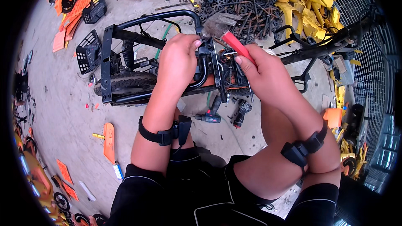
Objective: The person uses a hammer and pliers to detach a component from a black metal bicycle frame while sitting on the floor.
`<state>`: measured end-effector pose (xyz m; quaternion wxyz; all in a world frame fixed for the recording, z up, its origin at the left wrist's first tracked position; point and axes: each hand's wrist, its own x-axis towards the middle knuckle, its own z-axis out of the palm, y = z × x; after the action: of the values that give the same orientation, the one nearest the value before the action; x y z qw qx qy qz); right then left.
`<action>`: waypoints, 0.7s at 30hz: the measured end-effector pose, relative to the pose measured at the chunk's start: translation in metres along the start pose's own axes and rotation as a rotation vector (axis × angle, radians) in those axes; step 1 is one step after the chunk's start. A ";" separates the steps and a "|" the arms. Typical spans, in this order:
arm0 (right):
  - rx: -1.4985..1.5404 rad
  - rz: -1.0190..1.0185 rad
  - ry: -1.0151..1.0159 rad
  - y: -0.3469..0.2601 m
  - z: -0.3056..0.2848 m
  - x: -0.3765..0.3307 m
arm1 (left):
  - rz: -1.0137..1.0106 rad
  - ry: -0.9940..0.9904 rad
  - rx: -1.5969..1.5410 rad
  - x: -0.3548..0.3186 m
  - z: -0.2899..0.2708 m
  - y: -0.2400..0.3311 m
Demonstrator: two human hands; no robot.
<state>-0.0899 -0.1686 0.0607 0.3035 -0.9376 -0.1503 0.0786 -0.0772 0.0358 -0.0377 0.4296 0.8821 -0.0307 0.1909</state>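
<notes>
My right hand (266, 69) grips a claw hammer by its red handle (237, 46). The hammer's worn steel head (220, 23) is over the black tubular frame (157, 14) of a partly stripped scooter or similar vehicle, close to my left fingers. My left hand (178, 56) is closed at a crossbar of that frame, thumb and fingertips pressed together. What it pinches, if anything, is hidden. Below the bars show a knobby black tyre (125, 83) and a dark shock absorber (127, 54).
Two cordless power tools, a drill (209, 113) and another black one (242, 113), lie on the concrete floor near my legs. Beyond the frame is a heap of rusty metal parts (247, 2). Yellow panels (316, 16) are piled right, orange panels (77, 12) left.
</notes>
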 end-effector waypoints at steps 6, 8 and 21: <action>0.050 0.029 0.044 -0.007 -0.001 -0.001 | -0.015 0.017 -0.050 0.002 0.000 0.002; -0.021 0.043 -0.017 -0.003 0.002 -0.001 | -0.041 -0.008 -0.012 0.000 0.000 0.001; -0.008 -0.028 0.005 0.004 0.003 0.000 | -0.070 -0.012 -0.027 0.002 -0.002 0.004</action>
<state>-0.0896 -0.1698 0.0565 0.3013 -0.9368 -0.1629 0.0716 -0.0770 0.0351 -0.0334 0.4476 0.8779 -0.0048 0.1699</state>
